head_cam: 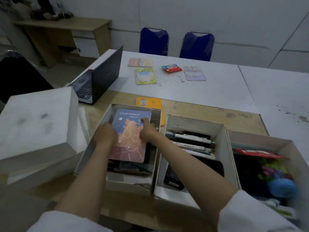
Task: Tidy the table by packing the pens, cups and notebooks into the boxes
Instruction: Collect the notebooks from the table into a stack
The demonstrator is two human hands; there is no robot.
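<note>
both hands [107, 133] on notebook [132, 136] | inside left box [93, 139] walls

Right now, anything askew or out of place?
Yes. The orange notebook lies half hidden behind the left box, not packed. Dark crumbs litter the white table among the far notebooks. The Cloud notebook sits tilted in the box under both hands.

Both bare forearms stretched forward and converging, white sleeves pushed up. Left hand [107, 133] curled, knuckles up; right hand [147, 131] loosely curled, one finger extended ahead.
</note>
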